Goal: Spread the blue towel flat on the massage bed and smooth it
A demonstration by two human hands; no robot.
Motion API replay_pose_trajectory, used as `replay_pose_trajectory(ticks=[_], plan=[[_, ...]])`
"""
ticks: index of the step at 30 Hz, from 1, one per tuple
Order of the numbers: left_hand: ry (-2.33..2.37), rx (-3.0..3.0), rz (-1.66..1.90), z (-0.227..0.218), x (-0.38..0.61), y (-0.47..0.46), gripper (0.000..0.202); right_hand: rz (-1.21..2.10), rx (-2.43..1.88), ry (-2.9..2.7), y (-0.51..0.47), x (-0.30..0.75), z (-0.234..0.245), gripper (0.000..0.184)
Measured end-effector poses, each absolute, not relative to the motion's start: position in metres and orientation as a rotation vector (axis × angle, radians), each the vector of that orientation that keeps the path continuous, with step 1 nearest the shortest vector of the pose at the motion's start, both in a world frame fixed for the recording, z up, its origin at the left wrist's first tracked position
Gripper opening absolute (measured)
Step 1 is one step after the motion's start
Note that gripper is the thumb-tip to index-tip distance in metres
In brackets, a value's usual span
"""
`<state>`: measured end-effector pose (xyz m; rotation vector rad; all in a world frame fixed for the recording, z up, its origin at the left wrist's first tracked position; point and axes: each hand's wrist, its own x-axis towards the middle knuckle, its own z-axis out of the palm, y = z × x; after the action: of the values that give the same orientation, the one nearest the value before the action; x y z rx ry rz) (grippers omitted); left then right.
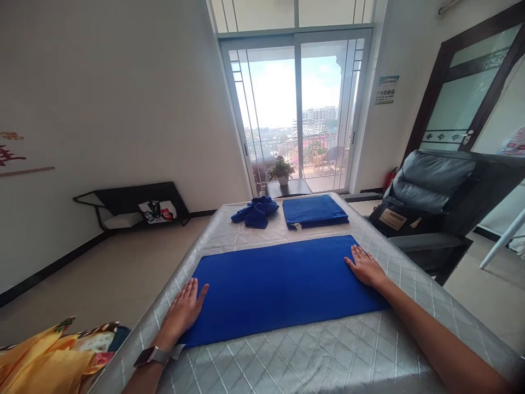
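A blue cloth point(283, 290), much like a towel, lies spread flat in a long rectangle on the quilted silver-grey mattress point(311, 361). My left hand point(184, 306) rests flat on its left edge, fingers stretched and thumb apart, with a watch on the wrist. On the right end, my right hand point(365, 265) lies palm down, its fingers extended. Beyond the spread cloth sits a neatly folded blue cloth stack point(315, 210) with a white tag at its near corner. To the left of that stack is a crumpled blue cloth point(258, 211).
A dark recliner point(435, 186) with a black bag stands close to the mattress's right side. Yellow patterned fabric point(53, 355) is at the lower left. Behind the mattress, a potted plant point(281, 171) stands on a small table before the sliding glass door. A black rack point(135, 205) is by the left wall.
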<state>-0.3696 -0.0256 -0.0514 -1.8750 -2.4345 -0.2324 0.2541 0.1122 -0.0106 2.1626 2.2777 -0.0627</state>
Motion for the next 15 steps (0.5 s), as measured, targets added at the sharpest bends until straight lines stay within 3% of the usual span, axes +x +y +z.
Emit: replay_pose_trajectory(ticks=[6, 15], plan=[[-2.239, -1.970, -0.418, -0.024, -0.319, -0.036, 0.072, 0.109, 2.150, 2.449, 0.073, 0.219, -0.002, 0.073], [-1.729, -2.622, -0.385, 0.001, -0.103, -0.022, 0.067, -0.324, 1.606, 2.884, -0.001, 0.050, 0.005, 0.067]])
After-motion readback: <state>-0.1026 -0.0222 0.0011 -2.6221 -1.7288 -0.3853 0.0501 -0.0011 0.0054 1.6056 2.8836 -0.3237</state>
